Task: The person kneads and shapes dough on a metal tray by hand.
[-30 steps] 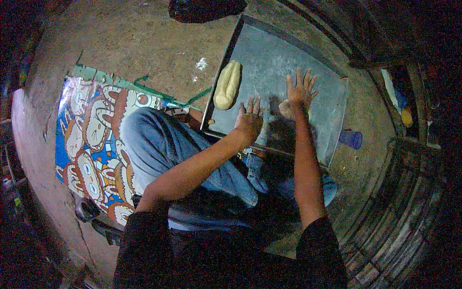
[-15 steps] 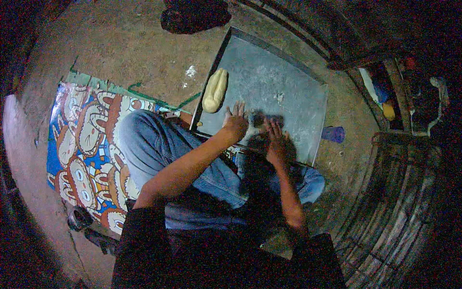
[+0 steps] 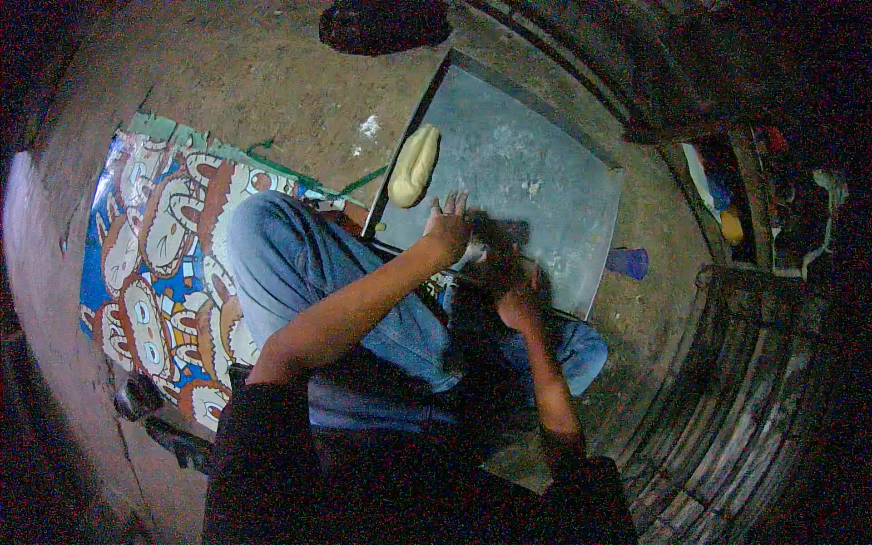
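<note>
A metal tray (image 3: 545, 154) lies in front of my crossed legs. A long, pale, twisted piece of dough (image 3: 414, 163) rests along its left side. Just below the dough, my left hand (image 3: 447, 227) lies on the tray, fingers stretched out and apart. Beside it, near the tray's front edge, is a pale lump (image 3: 474, 251), shadowed and hard to make out. My right hand (image 3: 518, 300) is low at that same edge; its fingers are in dark shadow, so what they touch is unclear.
A cartoon-printed sheet (image 3: 150, 236) lies left of my bent knee (image 3: 272, 236). A dark object (image 3: 381, 25) is beyond the tray. A purple cup-like item (image 3: 627, 263) stands right of it. Curved wooden slats (image 3: 727, 381) fill the lower right.
My right hand has drawn back from the tray's middle to its front edge, its spread fingers now lost in shadow. My left hand stays stretched near the dough; the view has shifted slightly.
</note>
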### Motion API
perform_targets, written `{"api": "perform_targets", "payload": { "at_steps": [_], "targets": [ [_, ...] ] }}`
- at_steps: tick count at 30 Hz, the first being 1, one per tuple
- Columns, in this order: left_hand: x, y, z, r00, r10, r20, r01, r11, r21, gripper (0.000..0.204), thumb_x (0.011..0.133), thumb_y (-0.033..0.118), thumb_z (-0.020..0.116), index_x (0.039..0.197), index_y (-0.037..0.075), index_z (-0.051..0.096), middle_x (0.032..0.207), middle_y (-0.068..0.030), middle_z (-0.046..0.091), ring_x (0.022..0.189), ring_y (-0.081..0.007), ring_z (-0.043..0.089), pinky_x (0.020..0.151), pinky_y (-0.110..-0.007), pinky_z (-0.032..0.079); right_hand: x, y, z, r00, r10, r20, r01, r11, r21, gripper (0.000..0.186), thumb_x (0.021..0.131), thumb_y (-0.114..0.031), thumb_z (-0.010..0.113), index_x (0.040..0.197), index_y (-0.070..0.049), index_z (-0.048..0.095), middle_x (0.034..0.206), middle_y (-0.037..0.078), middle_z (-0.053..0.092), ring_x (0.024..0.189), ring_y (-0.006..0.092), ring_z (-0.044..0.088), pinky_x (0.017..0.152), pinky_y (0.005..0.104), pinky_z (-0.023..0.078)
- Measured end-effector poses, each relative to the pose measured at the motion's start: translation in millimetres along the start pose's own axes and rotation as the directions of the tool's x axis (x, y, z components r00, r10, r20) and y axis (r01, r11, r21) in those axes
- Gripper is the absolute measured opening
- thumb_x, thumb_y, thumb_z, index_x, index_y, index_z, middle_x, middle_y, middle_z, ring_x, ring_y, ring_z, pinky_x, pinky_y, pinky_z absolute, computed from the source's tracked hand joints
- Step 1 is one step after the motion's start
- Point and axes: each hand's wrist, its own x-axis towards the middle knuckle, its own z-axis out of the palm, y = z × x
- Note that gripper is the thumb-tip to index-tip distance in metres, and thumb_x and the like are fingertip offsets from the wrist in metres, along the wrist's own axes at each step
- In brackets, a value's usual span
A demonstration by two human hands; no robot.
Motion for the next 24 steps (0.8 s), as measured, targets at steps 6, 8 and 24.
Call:
{"api": "perform_targets", "payload": {
  "at_steps": [6,8,24],
  "targets": [
    [13,-5,31,0.99,-0.019,-0.139,0.022,1.0,0.016,0.059,0.089,0.028,0.045,0.141,0.003,0.029,0.15,-0.0229,0.012,0.138,-0.0409,0.015,0.105,-0.062,0.02,42,-19,-46,0.998,0.031,-0.051,-0.034,0.998,-0.058,0.067,0.087,-0.047,0.048,0.144,-0.018,0.027,0.155,0.008,0.006,0.142,0.0285,0.007,0.105,0.0655,0.008],
    [14,-7,37,0.978,0.044,-0.206,-0.026,0.996,0.088,0.062,0.087,0.034,0.047,0.138,0.001,0.033,0.148,-0.0269,0.013,0.134,-0.045,0.022,0.101,-0.065,0.026,59,-10,-32,0.981,0.09,-0.17,-0.108,0.989,-0.105,0.07,0.086,-0.052,0.049,0.144,-0.018,0.029,0.154,0.007,0.009,0.142,0.0284,0.008,0.104,0.0672,0.01],
    [20,-5,44,0.932,0.033,-0.361,-0.018,0.999,0.046,0.05,0.092,0.026,0.038,0.133,-0.002,0.038,0.144,-0.027,0.026,0.132,-0.044,0.027,0.1,-0.062,0.029,182,50,-30,0.758,0.469,-0.454,-0.419,0.883,0.212,0.058,0.091,-0.051,0.044,0.139,-0.018,0.039,0.153,0.008,0.014,0.14,0.034,0.011,0.101,0.0714,0.012]
  ]
}}
